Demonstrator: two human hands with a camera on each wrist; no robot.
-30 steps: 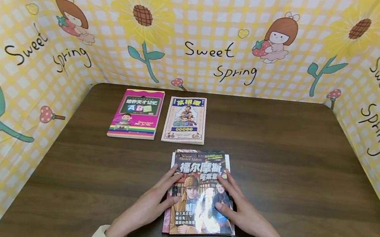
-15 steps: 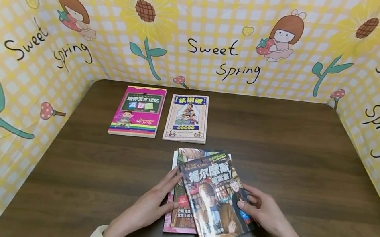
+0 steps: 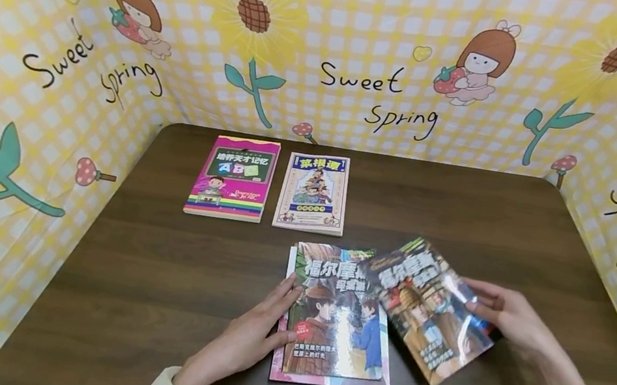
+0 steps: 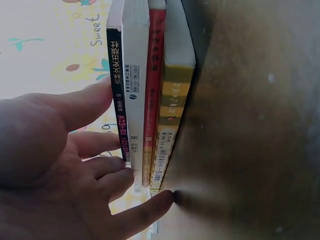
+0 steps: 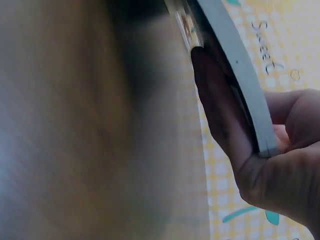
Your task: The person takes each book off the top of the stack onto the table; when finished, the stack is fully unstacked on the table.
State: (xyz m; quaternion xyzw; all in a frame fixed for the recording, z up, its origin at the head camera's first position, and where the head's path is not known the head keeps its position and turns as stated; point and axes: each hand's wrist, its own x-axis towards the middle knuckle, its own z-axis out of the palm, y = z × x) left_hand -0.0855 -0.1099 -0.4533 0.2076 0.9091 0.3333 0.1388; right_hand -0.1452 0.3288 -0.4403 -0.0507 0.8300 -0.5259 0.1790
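Observation:
My right hand [image 3: 517, 330] pinches a glossy paperback book [image 3: 427, 318] by its right edge, thumb on the cover and fingers beneath. The book is tilted clockwise and raised off the table; its upper left corner overlaps the stack's right side. In the right wrist view, its pale page edge [image 5: 240, 70] lies between thumb and fingers. My left hand [image 3: 247, 332] rests along the left side of the book stack, thumb on the top book [image 3: 334, 321], which shows a similar detective cover. Black, white, red [image 4: 154, 75] and yellow spines face my fingers in the left wrist view.
A pink book [image 3: 232, 178] and a cream book with a blue title band [image 3: 313, 193] lie side by side at the back left of the brown table [image 3: 460, 207]. A yellow checked cloth [image 3: 367, 30] encloses the back and sides.
My right hand has taken the top book off the stack and carried it to the right, turning it clockwise. The book below is now uncovered. My left hand has stayed at the stack.

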